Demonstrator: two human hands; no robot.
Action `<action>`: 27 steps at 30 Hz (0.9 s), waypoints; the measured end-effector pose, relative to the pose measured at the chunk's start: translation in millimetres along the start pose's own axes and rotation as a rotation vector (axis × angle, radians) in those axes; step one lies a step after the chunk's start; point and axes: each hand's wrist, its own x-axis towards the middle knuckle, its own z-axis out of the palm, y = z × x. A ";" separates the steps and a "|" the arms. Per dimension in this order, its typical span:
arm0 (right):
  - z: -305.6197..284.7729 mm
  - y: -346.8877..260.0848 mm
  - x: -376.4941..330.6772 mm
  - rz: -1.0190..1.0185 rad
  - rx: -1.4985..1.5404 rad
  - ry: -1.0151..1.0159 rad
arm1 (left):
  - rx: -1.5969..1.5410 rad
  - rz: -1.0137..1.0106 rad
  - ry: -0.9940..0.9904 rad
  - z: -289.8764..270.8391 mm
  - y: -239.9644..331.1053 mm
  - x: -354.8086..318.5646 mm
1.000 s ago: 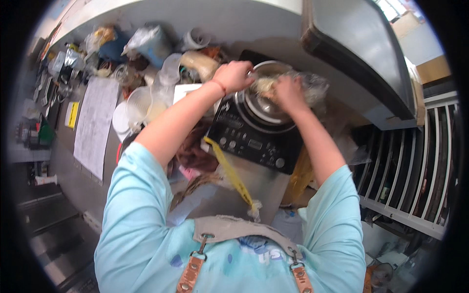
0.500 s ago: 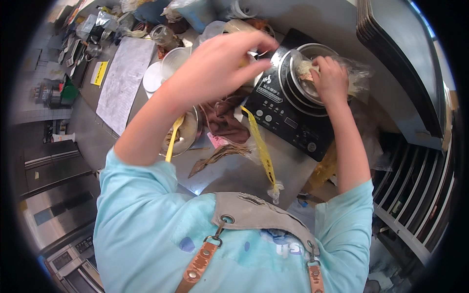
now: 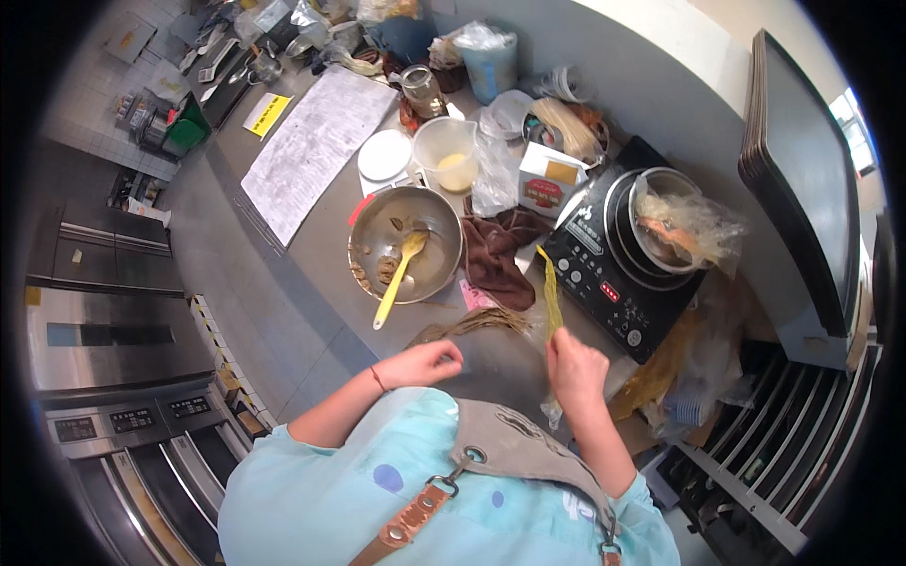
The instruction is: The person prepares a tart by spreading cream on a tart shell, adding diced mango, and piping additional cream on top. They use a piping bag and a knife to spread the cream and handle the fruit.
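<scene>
My left hand [image 3: 425,362] hovers near the counter's front edge, fingers curled in and nothing visible in it. To its right, my right hand [image 3: 577,370] is a closed fist over the lower part of a yellow plastic strip [image 3: 551,291]; whether the fingers grip the strip is hidden. Dried brown strands [image 3: 477,323] lie on the counter between and beyond the hands. Farther off stands a steel bowl [image 3: 427,213] with brown paste and a yellow spatula [image 3: 401,274] in it. A pot [image 3: 651,247] on a black induction cooker [image 3: 596,253] has a clear plastic bag [image 3: 703,226] over it.
Behind the bowl are a measuring jug [image 3: 444,141], a white scale [image 3: 385,156] and a glass jar [image 3: 422,91]. A brown cloth [image 3: 505,255] and a white box [image 3: 550,179] sit left of the cooker. Stacked dark trays [image 3: 802,189] rise at the right. A pale mat [image 3: 316,146] covers the left counter.
Both hands have come back toward my body, the right from the pot and the left from above the counter. Red lights now show on the cooker panel. The view has shifted.
</scene>
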 end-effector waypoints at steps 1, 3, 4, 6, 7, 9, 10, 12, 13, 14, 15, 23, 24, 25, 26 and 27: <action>0.5 -2.8 -6.4 -0.023 0.023 -0.052 | 0.081 0.041 0.012 2.5 4.5 -0.4; -6.0 -9.4 -15.7 -0.012 -0.010 -0.107 | -0.099 0.111 -0.017 -4.0 22.6 -12.9; -11.0 -12.5 -21.1 -0.005 -0.031 -0.121 | -0.178 0.146 -0.008 -12.6 33.1 -19.5; -21.5 -18.7 -26.4 0.012 -0.066 -0.142 | -0.422 0.174 0.087 -24.5 28.5 -29.6; -24.2 -22.0 -27.2 0.009 -0.030 -0.122 | -0.335 0.119 0.255 -35.2 25.5 -38.8; -27.0 -29.6 -28.8 0.003 0.044 -0.083 | 0.003 -0.013 0.590 -53.3 18.1 -60.6; -26.5 -32.6 -29.6 -0.002 0.093 -0.068 | 0.188 -0.107 0.652 -61.0 9.7 -68.9; -19.5 -37.3 -29.7 -0.013 0.190 -0.035 | 0.562 -0.295 0.766 -73.5 -11.8 -78.4; -15.8 -38.7 -30.5 -0.004 0.171 -0.074 | 0.630 -0.388 0.734 -73.9 -20.9 -78.4; -11.8 -39.3 -32.8 0.005 0.153 -0.113 | 0.697 -0.481 0.699 -72.1 -30.3 -78.3; -8.1 -40.4 -35.5 0.017 0.134 -0.154 | 0.763 -0.573 0.660 -72.4 -37.1 -78.7; 14.8 -41.4 -71.3 0.129 0.216 -0.217 | -0.496 -0.089 -0.195 -132.7 -93.6 -101.1; 18.2 -40.0 -75.3 0.093 0.206 -0.206 | -0.574 -0.025 -0.157 -131.7 -100.8 -110.9; 22.8 -36.9 -83.4 0.065 0.196 -0.199 | -0.654 0.038 -0.127 -130.9 -101.1 -116.4; 26.8 -35.2 -90.6 0.039 0.185 -0.191 | -0.703 0.034 -0.053 -130.0 -98.2 -115.0; 30.3 -35.7 -99.2 0.034 0.201 -0.269 | -0.719 0.060 0.020 -128.2 -90.7 -111.7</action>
